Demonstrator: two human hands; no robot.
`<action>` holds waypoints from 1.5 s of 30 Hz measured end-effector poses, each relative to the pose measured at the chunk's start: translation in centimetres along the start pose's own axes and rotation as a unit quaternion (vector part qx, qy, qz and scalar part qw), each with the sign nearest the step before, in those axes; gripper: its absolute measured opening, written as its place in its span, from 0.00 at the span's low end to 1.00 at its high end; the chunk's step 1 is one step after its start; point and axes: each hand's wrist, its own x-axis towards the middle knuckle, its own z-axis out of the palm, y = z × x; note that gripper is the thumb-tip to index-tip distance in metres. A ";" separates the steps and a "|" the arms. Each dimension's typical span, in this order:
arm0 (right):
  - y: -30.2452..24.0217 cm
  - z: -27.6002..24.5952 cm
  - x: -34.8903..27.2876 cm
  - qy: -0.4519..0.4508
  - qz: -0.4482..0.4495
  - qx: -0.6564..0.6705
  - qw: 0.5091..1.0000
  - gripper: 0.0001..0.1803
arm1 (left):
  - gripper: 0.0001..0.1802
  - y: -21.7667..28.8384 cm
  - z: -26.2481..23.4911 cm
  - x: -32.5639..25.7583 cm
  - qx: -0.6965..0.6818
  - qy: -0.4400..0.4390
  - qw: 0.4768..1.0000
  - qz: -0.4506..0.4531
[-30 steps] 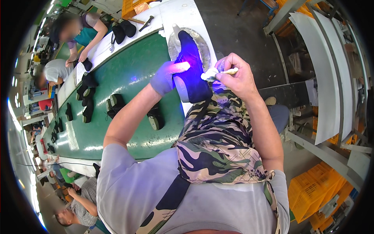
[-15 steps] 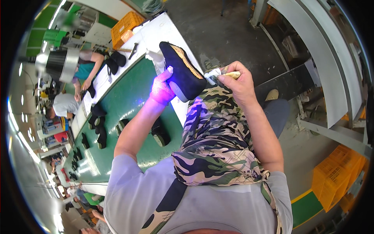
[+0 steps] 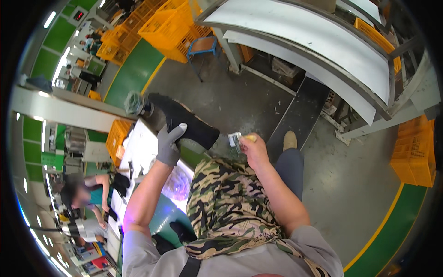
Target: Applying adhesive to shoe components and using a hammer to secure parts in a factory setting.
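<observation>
A black boot (image 3: pixel 193 126) is held up in front of me, tilted, its toe toward the upper left. My left hand (image 3: pixel 169 145), in a grey glove with a pale thumb tip, is closed around its underside. Right of the boot, my bare right hand (image 3: pixel 255 150) pinches a small brush-like tool (image 3: pixel 236 139) with a pale yellow handle and a whitish, grey-streaked head. A short gap separates that head from the boot. My left palm and some of its fingers are hidden.
The white-edged green worktable (image 3: pixel 145 142) lies at left, with dark footwear on it. Two people work along its far side. A metal rack (image 3: pixel 295 41) stands ahead right, a blue-legged stool (image 3: pixel 203 46) and yellow crates (image 3: pixel 168 30) beyond. Another yellow crate (image 3: pixel 414 152) is at right.
My view has swung to the right, bringing the rack, stool and crates in. The boot has turned and come away from the lit tabletop, and the tool is now farther from it.
</observation>
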 end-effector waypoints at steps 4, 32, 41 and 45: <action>1.2 -5.1 1.7 0.058 -0.011 -0.072 0.996 0.10 | 0.20 6.8 8.3 7.1 0.070 -0.096 0.991 0.061; 0.2 -11.4 9.2 0.112 0.090 -0.159 0.977 0.10 | 0.29 -7.7 -28.0 -25.2 0.682 -0.003 0.651 -0.333; 0.3 -5.7 5.8 0.065 0.091 -0.237 0.965 0.09 | 0.41 -24.9 -26.7 -36.0 0.319 0.242 0.778 -0.484; 0.3 -1.4 4.8 0.017 0.077 -0.275 0.958 0.09 | 0.25 -25.1 -30.1 -36.5 0.249 0.194 0.792 -0.522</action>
